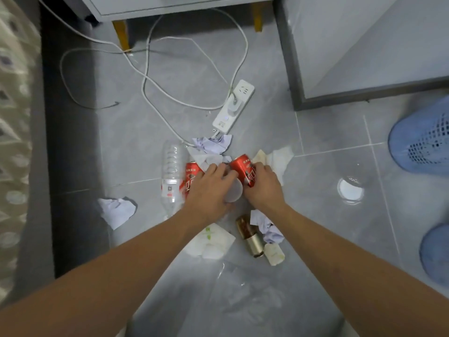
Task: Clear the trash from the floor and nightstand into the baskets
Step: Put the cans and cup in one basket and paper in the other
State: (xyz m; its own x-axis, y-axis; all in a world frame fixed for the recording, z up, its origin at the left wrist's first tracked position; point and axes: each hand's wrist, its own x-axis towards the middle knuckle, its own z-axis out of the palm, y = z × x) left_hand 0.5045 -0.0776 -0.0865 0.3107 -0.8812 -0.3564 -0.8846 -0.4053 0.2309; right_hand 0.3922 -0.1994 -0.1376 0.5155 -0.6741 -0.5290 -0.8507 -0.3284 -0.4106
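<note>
My right hand [263, 187] is shut on a red can [243, 170] just above the floor. My left hand [210, 188] grips a clear plastic cup [233, 192] lying on its side. A second red can [190, 177] lies left of my left hand, beside a clear plastic bottle [171, 173]. Crumpled paper [213, 143] and tissues [277, 158] lie around them. A brown and silver can [250, 235] rests nearer to me. A blue mesh basket [422, 144] stands at the right edge, a second blue basket [435, 254] below it.
A white power strip [234, 105] with looping cables [155, 86] lies behind the trash. A nightstand's legs [121, 32] are at the top. A grey bed base [70, 142] runs along the left. More paper [117, 211] and a clear lid [349, 189] lie on the floor.
</note>
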